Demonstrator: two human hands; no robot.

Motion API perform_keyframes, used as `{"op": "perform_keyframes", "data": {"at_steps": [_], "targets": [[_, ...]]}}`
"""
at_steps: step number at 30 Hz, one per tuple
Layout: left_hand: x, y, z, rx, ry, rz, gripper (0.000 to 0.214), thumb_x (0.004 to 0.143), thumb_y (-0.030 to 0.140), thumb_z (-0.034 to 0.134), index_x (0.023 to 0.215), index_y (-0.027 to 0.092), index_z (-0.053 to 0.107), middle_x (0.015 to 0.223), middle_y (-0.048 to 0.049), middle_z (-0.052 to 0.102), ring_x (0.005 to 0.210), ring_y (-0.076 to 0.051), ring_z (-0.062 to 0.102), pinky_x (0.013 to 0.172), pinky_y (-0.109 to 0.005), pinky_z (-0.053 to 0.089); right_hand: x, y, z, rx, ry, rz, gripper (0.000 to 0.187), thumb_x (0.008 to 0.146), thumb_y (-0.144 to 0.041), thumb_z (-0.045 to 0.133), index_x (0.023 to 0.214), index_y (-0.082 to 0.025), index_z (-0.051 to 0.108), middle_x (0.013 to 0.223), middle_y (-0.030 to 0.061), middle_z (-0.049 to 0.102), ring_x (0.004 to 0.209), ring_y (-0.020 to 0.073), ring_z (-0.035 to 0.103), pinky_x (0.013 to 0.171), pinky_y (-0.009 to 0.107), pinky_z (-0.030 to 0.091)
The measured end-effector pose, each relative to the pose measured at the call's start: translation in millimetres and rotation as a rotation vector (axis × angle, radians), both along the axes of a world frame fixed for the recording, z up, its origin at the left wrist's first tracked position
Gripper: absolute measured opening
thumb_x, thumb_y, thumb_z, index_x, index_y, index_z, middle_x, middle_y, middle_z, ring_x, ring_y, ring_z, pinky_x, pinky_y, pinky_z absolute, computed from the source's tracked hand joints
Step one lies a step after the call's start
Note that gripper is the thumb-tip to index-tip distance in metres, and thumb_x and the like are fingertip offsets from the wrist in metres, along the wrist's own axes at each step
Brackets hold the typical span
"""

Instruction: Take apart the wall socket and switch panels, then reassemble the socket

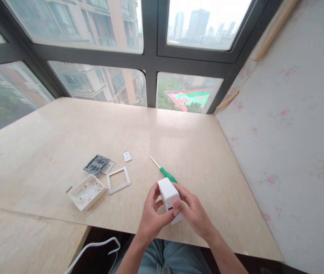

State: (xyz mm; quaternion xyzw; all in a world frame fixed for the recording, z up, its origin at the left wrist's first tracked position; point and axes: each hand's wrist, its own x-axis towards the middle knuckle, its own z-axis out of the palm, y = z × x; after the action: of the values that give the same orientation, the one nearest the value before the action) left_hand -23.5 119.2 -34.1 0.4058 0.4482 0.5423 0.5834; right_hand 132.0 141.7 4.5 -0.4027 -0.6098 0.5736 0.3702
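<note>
Between both hands, over the near part of the table, a white plastic box [168, 191] is held tilted; its exact kind is unclear. My left hand [154, 213] grips its left side, thumb along the lower edge. My right hand [194, 211] closes on the right side, with its thumb pressed on the near face. Just beyond the box lies a screwdriver [166, 173] with a green handle, its shaft pointing away to the left; the handle's near end is close to my right fingers.
To the left lie an open white wall box [78, 201], a grey socket mounting plate [97, 164] overlapping a white piece [109, 166], a white square frame [127, 177] and a small white insert [127, 156]. A white bent tube [93, 244] shows below the table edge. Windows and a papered wall border the tabletop.
</note>
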Motion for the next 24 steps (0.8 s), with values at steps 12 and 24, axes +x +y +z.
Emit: {"op": "perform_keyframes", "data": {"at_steps": [12, 24], "targets": [[-22.9, -9.3, -8.7, -0.002, -0.132, 0.059, 0.093, 0.072, 0.042, 0.079, 0.149, 0.018, 0.032, 0.146, -0.0194, 0.046, 0.131, -0.035, 0.05, 0.104, -0.043, 0.046, -28.9, 5.6, 3.4, 0.03, -0.138, 0.055, 0.065, 0.091, -0.048, 0.063, 0.145, -0.02, 0.041, 0.146, 0.015, 0.049, 0.134, 0.0275, 0.05, 0.113, 0.047, 0.04], [-24.5, -7.3, -1.1, -0.177, -0.277, 0.305, 0.081, 0.069, 0.063, 0.071, 0.132, 0.019, 0.043, 0.111, -0.0106, 0.059, 0.096, -0.026, 0.06, 0.079, -0.034, 0.051, -59.8, -19.6, -11.7, 0.386, -0.415, -0.117, 0.061, 0.088, -0.04, 0.065, 0.141, -0.017, 0.047, 0.136, 0.0178, 0.057, 0.125, 0.0324, 0.057, 0.103, 0.05, 0.051]]}}
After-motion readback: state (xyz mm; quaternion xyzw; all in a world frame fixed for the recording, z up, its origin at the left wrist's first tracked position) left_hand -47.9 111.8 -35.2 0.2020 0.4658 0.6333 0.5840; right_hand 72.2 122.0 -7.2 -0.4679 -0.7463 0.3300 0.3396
